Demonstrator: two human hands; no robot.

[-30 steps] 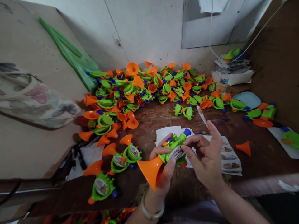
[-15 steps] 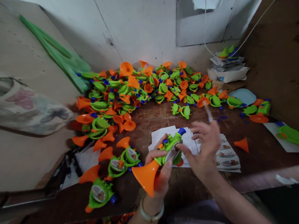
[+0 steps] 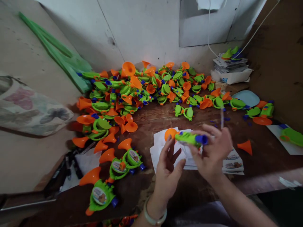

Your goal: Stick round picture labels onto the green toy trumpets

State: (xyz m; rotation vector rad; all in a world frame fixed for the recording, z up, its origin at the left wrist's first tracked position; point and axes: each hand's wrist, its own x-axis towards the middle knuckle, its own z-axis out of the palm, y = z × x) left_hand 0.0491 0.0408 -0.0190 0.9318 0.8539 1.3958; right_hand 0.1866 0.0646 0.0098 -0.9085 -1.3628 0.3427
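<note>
A green toy trumpet (image 3: 187, 138) with an orange bell and a blue mouthpiece is turned on its side above the white papers (image 3: 157, 138). My right hand (image 3: 211, 154) is closed on its mouthpiece end. A thin pale stick-like tool (image 3: 222, 118), blurred, also rises from that hand's fingers. Beneath the bell, my left hand (image 3: 169, 171) is open, fingers apart; its fingertips are close to the orange rim, and whether they touch I cannot tell. Sheets of oval picture stickers (image 3: 233, 162) lie partly behind my right hand.
Several stickered trumpets (image 3: 100, 195) lie at the left front. A large heap of toy trumpets (image 3: 142, 86) fills the back of the brown table (image 3: 151, 116). A loose orange bell (image 3: 246, 146) lies at right, near a pale blue dish (image 3: 246, 98). Stacked papers (image 3: 230, 66) stand behind.
The trumpet has passed from my left hand to my right and turned, its bell now pointing left and away, mouthpiece right. My left hand has opened.
</note>
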